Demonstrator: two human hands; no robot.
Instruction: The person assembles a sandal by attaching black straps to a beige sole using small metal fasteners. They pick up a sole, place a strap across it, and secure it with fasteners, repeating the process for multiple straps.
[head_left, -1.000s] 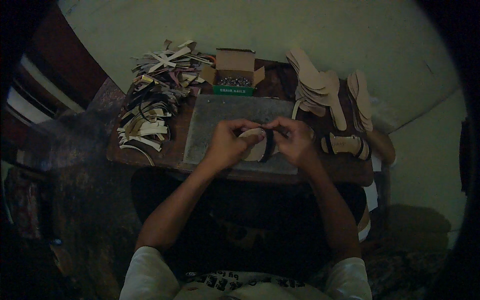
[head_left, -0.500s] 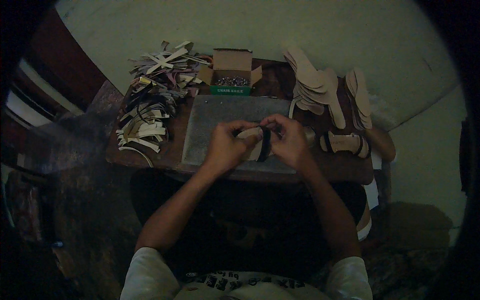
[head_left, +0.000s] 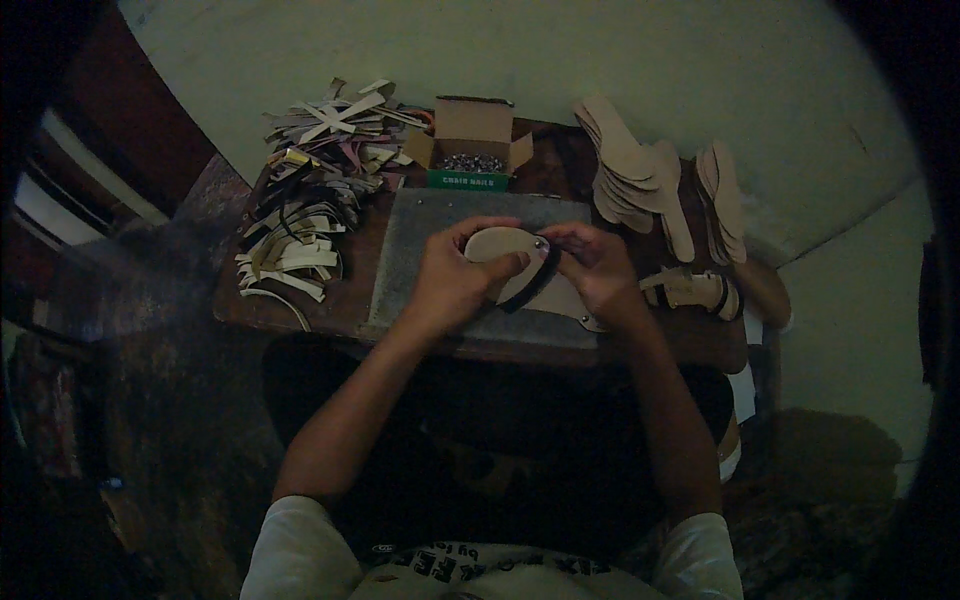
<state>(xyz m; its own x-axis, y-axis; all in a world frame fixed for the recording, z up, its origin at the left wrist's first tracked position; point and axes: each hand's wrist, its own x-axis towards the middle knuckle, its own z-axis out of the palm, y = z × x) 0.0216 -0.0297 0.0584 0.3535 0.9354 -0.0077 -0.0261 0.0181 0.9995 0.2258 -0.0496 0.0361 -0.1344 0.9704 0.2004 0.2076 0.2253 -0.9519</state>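
Observation:
Between my hands is a beige sandal sole (head_left: 495,243) with a black strap (head_left: 530,287) running across it at a slant. Closed around the sole's rounded end, my left hand (head_left: 443,277) has its thumb flat on the beige face. My right hand (head_left: 606,272) is closed at the opposite edge, its fingers on the sole and strap beside a shiny round stud (head_left: 541,243). Another stud (head_left: 588,322) shows at the sole's lower edge, below the right hand. The sole is held tilted over a grey pad (head_left: 412,235) on the table.
Behind the pad stands an open cardboard box (head_left: 467,181) of small metal nails (head_left: 472,162). Cut straps (head_left: 300,250) lie heaped on the left. Beige sole pieces (head_left: 640,170) are stacked at the back right, beside a smaller stack (head_left: 718,205). A strapped sandal (head_left: 700,289) lies nearer me.
The sole has been turned so more of its beige face shows, and the strap now slants. My right hand has shifted a little to the right.

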